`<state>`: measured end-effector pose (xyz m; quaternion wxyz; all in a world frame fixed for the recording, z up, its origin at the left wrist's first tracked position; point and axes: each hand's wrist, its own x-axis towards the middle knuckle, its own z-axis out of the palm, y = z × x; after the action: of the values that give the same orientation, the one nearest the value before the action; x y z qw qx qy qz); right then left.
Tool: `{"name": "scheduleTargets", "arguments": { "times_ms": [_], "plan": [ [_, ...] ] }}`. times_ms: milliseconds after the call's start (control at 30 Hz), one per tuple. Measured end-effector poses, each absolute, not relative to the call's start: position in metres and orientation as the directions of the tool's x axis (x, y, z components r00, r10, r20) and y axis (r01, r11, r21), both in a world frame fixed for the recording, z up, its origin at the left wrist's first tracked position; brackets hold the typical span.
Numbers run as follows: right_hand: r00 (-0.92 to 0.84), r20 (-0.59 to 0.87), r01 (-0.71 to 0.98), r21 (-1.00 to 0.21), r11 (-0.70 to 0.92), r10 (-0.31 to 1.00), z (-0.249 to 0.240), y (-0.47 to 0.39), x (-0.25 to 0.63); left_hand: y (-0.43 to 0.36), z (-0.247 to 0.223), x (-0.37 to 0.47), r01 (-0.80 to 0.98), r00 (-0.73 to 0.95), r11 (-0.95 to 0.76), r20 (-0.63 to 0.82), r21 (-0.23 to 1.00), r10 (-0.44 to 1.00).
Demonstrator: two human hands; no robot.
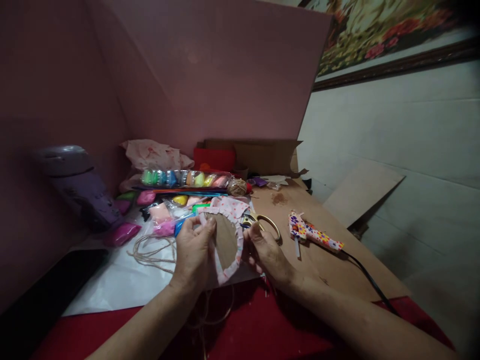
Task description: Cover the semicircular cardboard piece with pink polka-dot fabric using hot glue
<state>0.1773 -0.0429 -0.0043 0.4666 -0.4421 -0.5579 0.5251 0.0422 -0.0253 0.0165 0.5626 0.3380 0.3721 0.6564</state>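
A piece of cardboard [226,240] with pale pink dotted fabric folded over its edge is held up over the table. My left hand [193,247] grips its left side, thumb on the cardboard face. At its right edge, my right hand [268,252] is closed, thumb up, with its fingertips partly hidden. Gold-handled scissors [275,227] lie just behind my right hand. Behind the cardboard piece is more dotted fabric [230,206]. Thin twine [227,310] hangs or lies below my hands, against the red cloth.
A flower-patterned glue gun [309,232] with a black cord lies on brown cardboard at right. Coiled twine [153,252] rests on white sheeting at left. Behind are several colourful clay packets [180,200], a twine ball [237,187] and, further left, a purple bottle [77,185].
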Motion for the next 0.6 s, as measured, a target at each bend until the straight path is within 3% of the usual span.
{"name": "scheduleTargets", "arguments": {
  "times_ms": [167,433,600],
  "plan": [
    [-0.256,0.121,-0.007,-0.992,0.124,0.959,-0.006,-0.043,0.174,-0.018,0.015,0.036,-0.506,-0.168,-0.109,0.026,0.856,0.985],
    [-0.222,0.109,-0.071,-0.993,0.095,0.969,-0.003,-0.035,0.186,-0.03,0.023,0.038,-0.352,0.321,0.246,-0.13,0.903,0.938],
    [-0.272,0.058,-0.14,-0.99,0.02,0.961,0.001,-0.038,0.187,-0.029,0.022,0.038,-0.356,0.312,0.203,-0.088,0.912,0.946]
  ]
}}
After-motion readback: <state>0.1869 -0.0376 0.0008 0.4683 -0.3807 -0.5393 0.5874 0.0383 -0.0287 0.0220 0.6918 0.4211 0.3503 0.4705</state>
